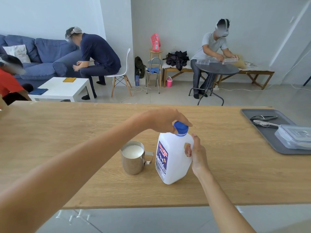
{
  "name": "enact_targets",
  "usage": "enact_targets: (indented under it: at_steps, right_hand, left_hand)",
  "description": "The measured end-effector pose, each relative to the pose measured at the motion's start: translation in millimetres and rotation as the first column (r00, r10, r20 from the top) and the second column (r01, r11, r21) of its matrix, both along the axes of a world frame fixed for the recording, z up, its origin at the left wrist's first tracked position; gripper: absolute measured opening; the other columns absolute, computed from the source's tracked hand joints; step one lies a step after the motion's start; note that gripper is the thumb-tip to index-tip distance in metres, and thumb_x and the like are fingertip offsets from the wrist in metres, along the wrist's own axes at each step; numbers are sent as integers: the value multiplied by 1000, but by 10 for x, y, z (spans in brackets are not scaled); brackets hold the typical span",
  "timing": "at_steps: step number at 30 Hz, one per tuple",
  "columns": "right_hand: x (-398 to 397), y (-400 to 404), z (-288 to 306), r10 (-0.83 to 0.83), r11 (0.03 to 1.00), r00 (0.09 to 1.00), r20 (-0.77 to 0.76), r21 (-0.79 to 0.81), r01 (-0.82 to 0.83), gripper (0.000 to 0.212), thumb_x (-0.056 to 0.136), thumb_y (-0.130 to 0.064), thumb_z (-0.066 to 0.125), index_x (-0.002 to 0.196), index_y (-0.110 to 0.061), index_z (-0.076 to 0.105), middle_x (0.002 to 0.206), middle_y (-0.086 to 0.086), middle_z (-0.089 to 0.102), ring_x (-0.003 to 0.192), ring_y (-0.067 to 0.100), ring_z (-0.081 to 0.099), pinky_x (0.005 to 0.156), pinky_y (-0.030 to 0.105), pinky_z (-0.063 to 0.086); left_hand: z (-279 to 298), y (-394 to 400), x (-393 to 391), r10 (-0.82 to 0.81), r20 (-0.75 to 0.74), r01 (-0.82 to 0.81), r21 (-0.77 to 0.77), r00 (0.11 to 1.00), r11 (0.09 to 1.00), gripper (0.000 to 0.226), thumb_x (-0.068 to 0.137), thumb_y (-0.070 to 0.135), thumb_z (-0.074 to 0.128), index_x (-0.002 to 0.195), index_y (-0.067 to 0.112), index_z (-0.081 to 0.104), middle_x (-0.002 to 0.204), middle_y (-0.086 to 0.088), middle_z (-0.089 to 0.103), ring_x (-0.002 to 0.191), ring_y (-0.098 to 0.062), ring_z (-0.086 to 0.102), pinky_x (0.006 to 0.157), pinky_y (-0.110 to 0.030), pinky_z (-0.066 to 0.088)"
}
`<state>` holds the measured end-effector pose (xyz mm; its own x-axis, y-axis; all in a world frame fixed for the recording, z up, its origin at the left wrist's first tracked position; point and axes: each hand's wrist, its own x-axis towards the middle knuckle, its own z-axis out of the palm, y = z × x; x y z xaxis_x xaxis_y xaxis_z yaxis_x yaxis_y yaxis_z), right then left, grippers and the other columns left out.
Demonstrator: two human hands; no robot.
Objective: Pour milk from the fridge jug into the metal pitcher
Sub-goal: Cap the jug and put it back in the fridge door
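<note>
While right hand (196, 153) holds jug (173, 158) ("meiji" label), left hand (165, 121) grips cap (180, 128).

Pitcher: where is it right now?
In the head view the pitcher stands on the table near centre, filled with milk, just left of the jug and apart from it, under the left forearm.

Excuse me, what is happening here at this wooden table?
A person stands at the light wooden table. The left hand grips the blue screw cap on the white plastic milk jug, while the right hand holds the jug's handle. The jug stands upright. To its left, apart from it, the small metal pitcher already holds milk almost to the rim. Whether the cap is being tightened or loosened cannot be told.
</note>
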<state>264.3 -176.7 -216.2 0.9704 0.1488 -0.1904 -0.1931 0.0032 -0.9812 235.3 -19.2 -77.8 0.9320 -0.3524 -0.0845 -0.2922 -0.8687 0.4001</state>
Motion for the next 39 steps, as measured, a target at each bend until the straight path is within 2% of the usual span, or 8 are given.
enact_targets:
  at_steps: [4,7,14,20,23,32,36,39]
  right_hand:
    - [11,-4,-6,12,1000,1000,-12,29,-12,53,77,-59,45,49,-16,30,51,4,27,45,11,31,63,25,33]
    - [15,-9,-24,20,999,1000,1,34,-20,52,83,-57,46,52,-17,33,51,3,28,47,13,29,62,25,33]
    - [2,-15,3,22,1000,1000,5,19,-22,58,64,-69,46,47,-17,27,52,6,26,51,16,26,63,23,35]
    - [40,-21,-47,24,998,1000,-1,51,-24,56,84,-58,48,49,-17,31,51,3,29,48,14,30,63,24,35]
    - [39,-18,-33,30,998,1000,-7,48,-30,57,75,-62,48,44,-17,30,50,4,28,50,15,29,64,24,36]
    - [10,-23,31,55,998,998,-11,10,-55,55,64,-66,46,46,-16,30,49,3,26,49,15,26,62,24,35]
    - [18,-27,26,45,999,999,-14,-1,-45,57,65,-66,45,44,-16,28,49,3,26,50,16,25,62,24,34]
    - [37,-28,25,30,1000,999,-16,0,-30,57,68,-65,47,44,-16,29,46,1,29,46,13,30,62,26,32]
  left_hand:
    - [-46,-43,-11,62,69,-61,-19,996,998,61,79,41,71,134,25,48,137,5,50,123,-13,45,100,-26,34]
    - [-129,-66,13,106,209,-113,20,972,993,60,72,56,71,117,18,59,115,1,58,104,-19,55,89,-35,46]
    - [-39,-59,-12,-3,87,6,-38,996,999,46,80,11,68,123,25,61,126,8,59,114,-12,51,96,-27,38]
    - [-153,-70,31,94,233,-116,84,968,990,60,74,56,68,117,16,59,112,-2,58,98,-19,53,86,-35,47]
    - [-194,-64,42,68,252,-101,120,965,988,52,77,52,68,109,12,62,99,-2,57,86,-21,52,78,-39,49]
    - [-132,18,80,-56,166,47,59,985,997,43,80,31,72,120,20,61,110,2,58,98,-17,50,88,-31,39]
    - [-213,64,38,48,197,-30,-91,979,995,50,76,35,76,121,20,62,111,7,62,95,-8,50,83,-20,34]
    - [-416,95,-106,185,94,-148,-309,978,939,62,81,41,69,135,19,49,132,5,56,117,-9,52,101,-23,36]
